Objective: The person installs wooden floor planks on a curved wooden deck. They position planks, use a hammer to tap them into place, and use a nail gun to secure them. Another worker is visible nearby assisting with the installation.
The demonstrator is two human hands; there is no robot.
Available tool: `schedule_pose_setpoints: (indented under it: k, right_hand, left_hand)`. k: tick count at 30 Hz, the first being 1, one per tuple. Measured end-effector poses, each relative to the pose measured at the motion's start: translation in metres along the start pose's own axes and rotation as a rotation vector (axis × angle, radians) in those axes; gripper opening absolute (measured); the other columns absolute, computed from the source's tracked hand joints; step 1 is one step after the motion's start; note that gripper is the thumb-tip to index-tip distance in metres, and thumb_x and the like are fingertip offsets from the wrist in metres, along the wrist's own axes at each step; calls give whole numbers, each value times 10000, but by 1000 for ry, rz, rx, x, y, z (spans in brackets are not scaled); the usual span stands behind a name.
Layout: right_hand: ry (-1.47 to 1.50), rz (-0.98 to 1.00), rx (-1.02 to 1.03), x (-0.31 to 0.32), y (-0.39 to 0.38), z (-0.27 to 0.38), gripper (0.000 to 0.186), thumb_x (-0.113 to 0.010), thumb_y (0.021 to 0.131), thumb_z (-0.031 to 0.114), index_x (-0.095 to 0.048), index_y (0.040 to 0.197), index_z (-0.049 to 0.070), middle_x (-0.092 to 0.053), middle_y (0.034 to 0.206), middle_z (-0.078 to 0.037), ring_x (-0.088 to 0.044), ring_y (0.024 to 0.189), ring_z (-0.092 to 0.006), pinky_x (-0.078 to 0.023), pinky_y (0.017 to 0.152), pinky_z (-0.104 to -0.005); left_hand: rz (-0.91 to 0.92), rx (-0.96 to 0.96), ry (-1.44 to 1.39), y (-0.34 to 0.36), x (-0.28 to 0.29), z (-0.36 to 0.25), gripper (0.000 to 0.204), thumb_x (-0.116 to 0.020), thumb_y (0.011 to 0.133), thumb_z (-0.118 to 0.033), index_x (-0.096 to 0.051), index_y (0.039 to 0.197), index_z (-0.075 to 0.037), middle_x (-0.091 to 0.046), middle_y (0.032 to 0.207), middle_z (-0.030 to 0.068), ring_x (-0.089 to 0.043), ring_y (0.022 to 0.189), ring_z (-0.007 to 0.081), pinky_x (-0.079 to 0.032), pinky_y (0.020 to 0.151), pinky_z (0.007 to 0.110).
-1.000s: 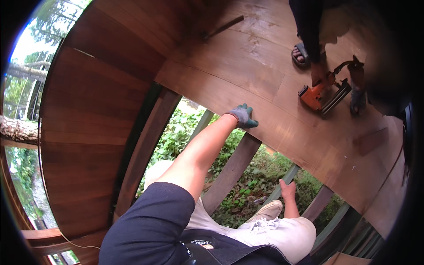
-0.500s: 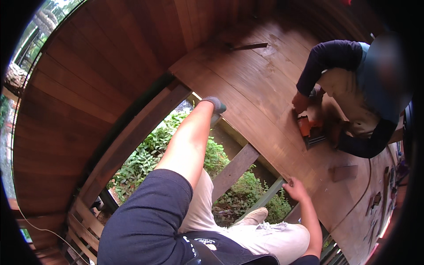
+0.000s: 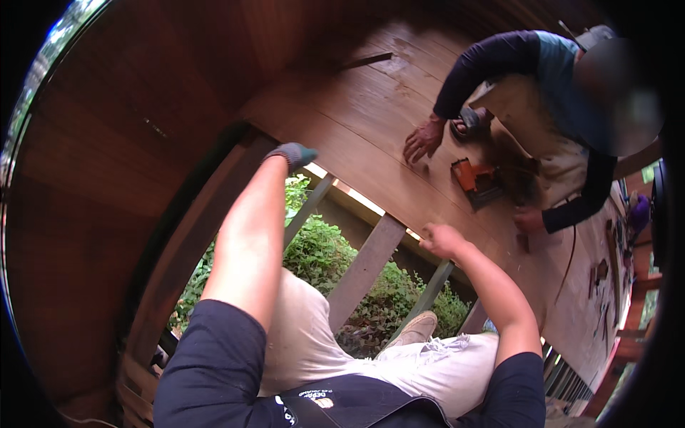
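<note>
My left hand [image 3: 292, 154], in a grey-green glove, grips the near edge of the last laid deck board [image 3: 357, 153], at the end of it that meets a dark beam. My bare right hand [image 3: 442, 240] curls over the same edge further right. Between my arms the deck frame is open, with joists [image 3: 364, 267] over green plants below. My knees and one shoe [image 3: 414, 329] hang in the gap. Across the boards, a crouching co-worker presses one hand [image 3: 422, 141] flat on the deck beside an orange nail gun [image 3: 474, 182].
A wide dark wooden surface [image 3: 128, 164] curves along the left. A thin strip of wood [image 3: 365, 60] lies on the far boards. A cable [image 3: 569, 257] trails over the deck at right, near small tools [image 3: 599, 274]. A railing [image 3: 567, 381] shows at lower right.
My left hand slid along the board edge toward the dark beam. My right hand rose from my knee to the board edge. The co-worker came fully into view and put a hand down.
</note>
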State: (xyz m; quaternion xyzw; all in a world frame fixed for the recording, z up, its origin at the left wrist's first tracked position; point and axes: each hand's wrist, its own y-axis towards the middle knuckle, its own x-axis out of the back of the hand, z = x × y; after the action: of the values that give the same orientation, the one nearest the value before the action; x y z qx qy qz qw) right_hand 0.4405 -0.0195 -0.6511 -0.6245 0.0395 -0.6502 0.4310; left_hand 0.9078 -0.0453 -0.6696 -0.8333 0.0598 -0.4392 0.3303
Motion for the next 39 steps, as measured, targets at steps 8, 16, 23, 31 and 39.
schedule_pose_setpoints:
  k: [8, 16, 23, 31, 39]
  right_hand:
    - [-73, 291, -22, -20, -7, -14, 502, -671, 866, 419, -611, 1197, 45, -650, 1203, -186, -597, 1135, -383, -487, 948, -476]
    - [-9, 94, -62, -29, 1, -41, 519, -652, 886, 403, -589, 1243, 32, -652, 1182, -203, -598, 1131, -384, -485, 952, -471]
    - [-63, 155, -31, -26, 2, -34, 560, -683, 862, 402, -585, 1262, 24, -655, 1181, -214, -608, 1117, -384, -488, 957, -448]
    - [-24, 141, -49, -15, -7, -38, 548, -665, 880, 399, -583, 1276, 29, -647, 1214, -196, -599, 1142, -373, -483, 971, -445]
    - [0, 140, -69, -33, 0, -48, 527, -663, 877, 400, -605, 1250, 31, -644, 1225, -187, -593, 1152, -371, -481, 977, -437]
  left_hand:
    - [-54, 57, -336, 51, -17, 80, 407, -561, 917, -390, -672, 1055, -24, -610, 948, 100, -539, 829, 190, -431, 757, 351]
    - [-122, 16, 148, 14, -2, 25, 449, -514, 908, -393, -689, 1176, -78, -646, 1253, 177, -611, 1176, 318, -472, 977, 385]
    - [31, 140, 396, -13, 0, 42, 405, -544, 914, -309, -694, 1169, -32, -628, 1278, 197, -596, 1211, 306, -466, 1006, 405]
    - [31, 204, 159, -27, -4, 31, 367, -568, 895, -319, -713, 1024, -7, -701, 999, 166, -656, 882, 273, -513, 803, 418]
    - [74, 309, -63, -13, -11, 42, 446, -618, 877, -357, -691, 1176, -33, -663, 1235, 169, -607, 1175, 256, -459, 992, 390]
